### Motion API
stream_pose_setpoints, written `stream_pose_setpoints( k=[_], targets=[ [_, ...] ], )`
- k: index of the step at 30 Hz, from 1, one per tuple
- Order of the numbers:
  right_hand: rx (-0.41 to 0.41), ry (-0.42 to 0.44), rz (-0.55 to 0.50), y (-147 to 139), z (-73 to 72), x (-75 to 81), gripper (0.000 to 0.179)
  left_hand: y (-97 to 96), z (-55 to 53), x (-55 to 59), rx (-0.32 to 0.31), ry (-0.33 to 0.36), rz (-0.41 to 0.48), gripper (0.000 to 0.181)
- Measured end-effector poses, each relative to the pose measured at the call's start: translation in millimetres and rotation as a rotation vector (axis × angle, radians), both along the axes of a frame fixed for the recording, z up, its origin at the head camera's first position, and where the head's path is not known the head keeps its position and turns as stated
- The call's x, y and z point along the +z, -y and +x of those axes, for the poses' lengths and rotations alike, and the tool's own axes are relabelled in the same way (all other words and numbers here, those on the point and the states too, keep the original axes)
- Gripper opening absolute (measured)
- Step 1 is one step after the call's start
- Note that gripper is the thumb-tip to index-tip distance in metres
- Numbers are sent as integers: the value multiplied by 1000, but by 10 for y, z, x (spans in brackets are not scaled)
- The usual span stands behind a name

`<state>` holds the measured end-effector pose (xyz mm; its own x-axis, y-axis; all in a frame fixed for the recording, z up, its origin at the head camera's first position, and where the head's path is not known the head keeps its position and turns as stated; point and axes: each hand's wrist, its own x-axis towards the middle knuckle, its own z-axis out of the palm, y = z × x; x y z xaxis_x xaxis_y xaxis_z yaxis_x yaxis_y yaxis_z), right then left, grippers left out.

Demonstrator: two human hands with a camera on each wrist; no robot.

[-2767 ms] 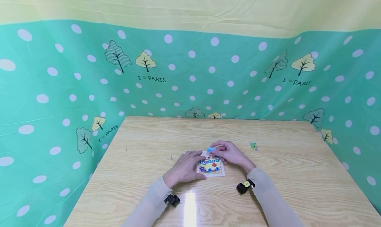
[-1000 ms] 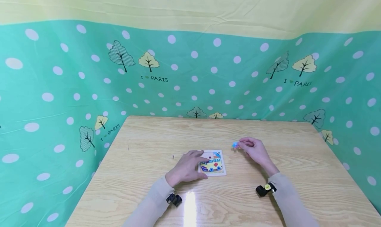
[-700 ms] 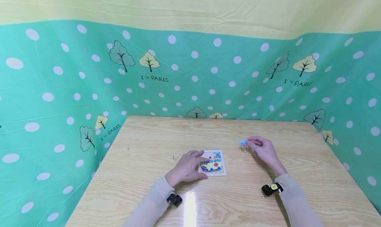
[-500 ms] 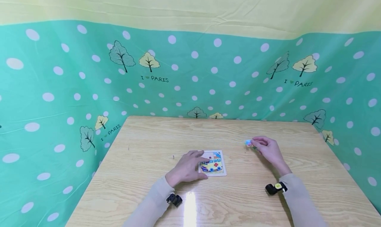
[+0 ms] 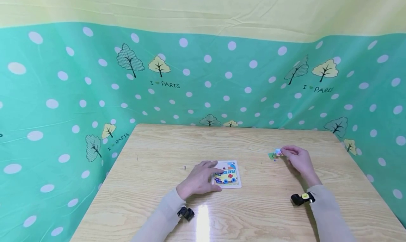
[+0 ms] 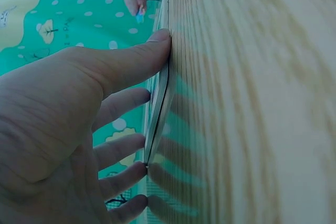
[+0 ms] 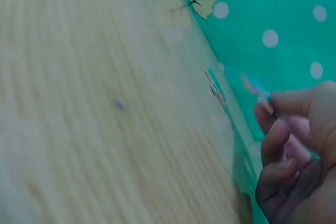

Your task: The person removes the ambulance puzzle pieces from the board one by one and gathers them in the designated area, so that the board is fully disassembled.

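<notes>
In the head view a white-framed jigsaw puzzle with a yellow ambulance picture lies flat at mid-table. My left hand rests over its left side, fingers spread and fairly straight. In the left wrist view the thumb touches the edge of the puzzle frame; part of the picture is hidden beneath the hand. Farther right, my right hand pinches a small blue-and-pink puzzle piece between thumb and fingers. Just left of that piece, a green puzzle piece lies on the table.
The wooden table is backed by a green dotted curtain. A tiny object lies left of the puzzle, too small to make out. Black wrist cameras sit on both sleeves.
My right hand has carried the blue-and-pink piece from the puzzle's top edge rightwards, past the green piece, which shows again. The left hand has stayed on the puzzle.
</notes>
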<state>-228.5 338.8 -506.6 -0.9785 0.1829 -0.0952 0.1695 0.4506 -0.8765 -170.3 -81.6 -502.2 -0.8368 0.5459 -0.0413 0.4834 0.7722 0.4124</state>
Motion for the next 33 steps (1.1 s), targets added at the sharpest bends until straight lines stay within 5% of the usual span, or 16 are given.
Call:
stream_pose_setpoints(
  k=[7, 16, 33],
  targets=[
    [-34, 58, 10, -111, -17, -29, 56, 12, -3, -7, 2, -2, 11, 69],
    [-8, 9, 250, -116, -58, -111, 53, 7, 2, -10, 7, 3, 18, 69],
    [3, 18, 314, -131, -57, -119, 51, -3, 1, -12, 7, 12, 12, 69]
  ],
)
